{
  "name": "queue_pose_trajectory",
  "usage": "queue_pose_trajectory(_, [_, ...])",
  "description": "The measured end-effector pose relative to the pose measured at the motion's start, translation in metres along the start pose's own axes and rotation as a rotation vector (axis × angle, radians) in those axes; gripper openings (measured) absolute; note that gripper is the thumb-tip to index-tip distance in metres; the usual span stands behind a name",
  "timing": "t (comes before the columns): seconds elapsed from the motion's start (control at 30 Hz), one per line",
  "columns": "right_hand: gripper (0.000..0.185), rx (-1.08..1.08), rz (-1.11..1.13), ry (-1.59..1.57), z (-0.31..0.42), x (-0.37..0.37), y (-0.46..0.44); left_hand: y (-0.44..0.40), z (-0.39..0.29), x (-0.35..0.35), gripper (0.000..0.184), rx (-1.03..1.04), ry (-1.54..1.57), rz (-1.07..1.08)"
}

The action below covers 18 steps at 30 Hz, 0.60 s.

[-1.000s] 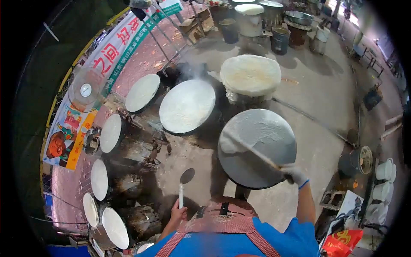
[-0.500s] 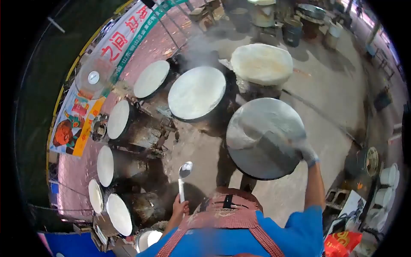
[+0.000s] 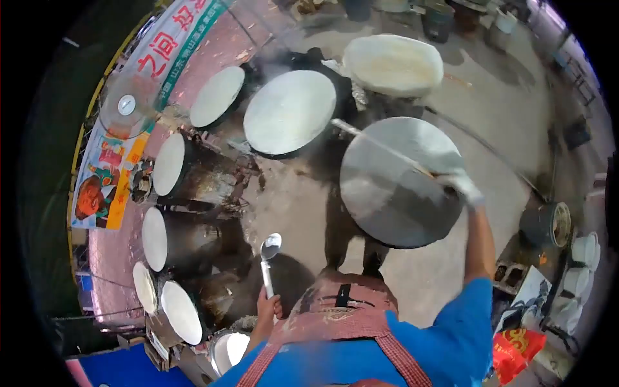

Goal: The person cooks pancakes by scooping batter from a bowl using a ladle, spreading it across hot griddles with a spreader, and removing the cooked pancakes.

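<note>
In the head view, my left hand (image 3: pixel 269 307) is wrapped round the white handle of a ladle (image 3: pixel 271 246), its bowl pointing up and forward. The ladle is held off to the left of my apron, apart from any griddle. My right hand (image 3: pixel 465 187), in a whitish glove, grips a long thin stick (image 3: pixel 385 146) at the right edge of a big round griddle (image 3: pixel 387 213). Across the griddle the stick slants, its pale far end past the rim. The surface looks grey, lighter toward the top. Whether the stick touches it, I cannot tell.
Beyond are a griddle with a white layer (image 3: pixel 290 113) and a stack of pale round sheets (image 3: pixel 393 64). Several white-topped griddles (image 3: pixel 169 164) curve along the left. A metal bucket (image 3: pixel 545 224), white bowls (image 3: pixel 585 250) and a red bag (image 3: pixel 516 351) stand at the right.
My right hand has lifted slightly, and the stick now reaches across and past the griddle's upper left rim. Less white shows on the griddle. The left hand still holds the ladle; the view has tilted.
</note>
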State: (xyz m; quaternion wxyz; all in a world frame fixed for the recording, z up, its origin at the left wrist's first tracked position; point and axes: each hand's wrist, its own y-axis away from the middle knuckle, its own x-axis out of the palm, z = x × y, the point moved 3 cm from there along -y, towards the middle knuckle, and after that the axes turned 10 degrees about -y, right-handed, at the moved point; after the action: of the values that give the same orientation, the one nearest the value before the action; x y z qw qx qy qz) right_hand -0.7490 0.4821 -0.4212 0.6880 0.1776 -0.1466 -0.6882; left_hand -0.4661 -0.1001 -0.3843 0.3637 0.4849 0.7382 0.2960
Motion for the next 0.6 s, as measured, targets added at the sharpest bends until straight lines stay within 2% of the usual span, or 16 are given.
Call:
queue_pose_trajectory(0.03, [0.026,-0.139,0.157,0.060,0.057,0.035,0.020,0.002,0.000,-0.003,0.062,0.012,-0.008,0.006])
queue_pose_trajectory(0.07, [0.020,0.092,0.033,0.266,0.068,0.054,0.026,0.003,-0.002,-0.009,0.064,0.024,-0.021,0.009])
queue_pose_trajectory(0.13, [0.017,-0.004,0.399,0.281,0.027,0.047,0.021,-0.001,0.001,-0.028,0.066,0.036,0.016,0.051])
queue_pose_trajectory(0.2, [0.017,0.324,0.070,0.202,0.001,0.013,0.092,-0.006,0.004,-0.042,0.067,0.071,0.013,0.096])
queue_pose_trajectory(0.23, [0.020,0.388,0.019,0.344,-0.041,-0.022,0.121,-0.011,0.001,-0.050,0.068,0.100,-0.014,0.112])
queue_pose_trajectory(0.27, [0.021,0.398,0.089,0.340,-0.076,-0.057,0.163,-0.016,0.000,-0.060,0.068,0.121,-0.038,0.123])
queue_pose_trajectory(0.3, [0.018,0.209,0.154,0.373,-0.086,-0.068,0.215,-0.030,0.005,-0.072,0.069,0.067,-0.047,0.110])
queue_pose_trajectory(0.37, [0.018,-0.025,0.001,0.185,-0.139,-0.063,0.316,-0.051,0.007,-0.087,0.071,0.066,-0.064,0.153])
queue_pose_trajectory(0.43, [0.021,0.048,-0.373,-0.186,-0.167,-0.011,0.381,-0.072,0.009,-0.106,0.070,0.052,-0.085,0.205])
queue_pose_trajectory(0.5, [0.019,0.212,-0.690,-0.375,-0.130,0.127,0.402,-0.090,0.011,-0.118,0.064,0.032,-0.076,0.281])
queue_pose_trajectory(0.53, [0.018,0.183,-0.776,-0.257,-0.153,0.172,0.387,-0.091,0.007,-0.127,0.058,0.025,-0.036,0.317])
queue_pose_trajectory(0.57, [0.017,0.059,-0.751,-0.234,-0.179,0.211,0.356,-0.090,0.003,-0.132,0.061,-0.005,-0.019,0.339])
queue_pose_trajectory(0.6, [0.016,0.034,-0.786,-0.415,-0.160,0.269,0.323,-0.088,0.001,-0.140,0.063,-0.030,-0.003,0.352])
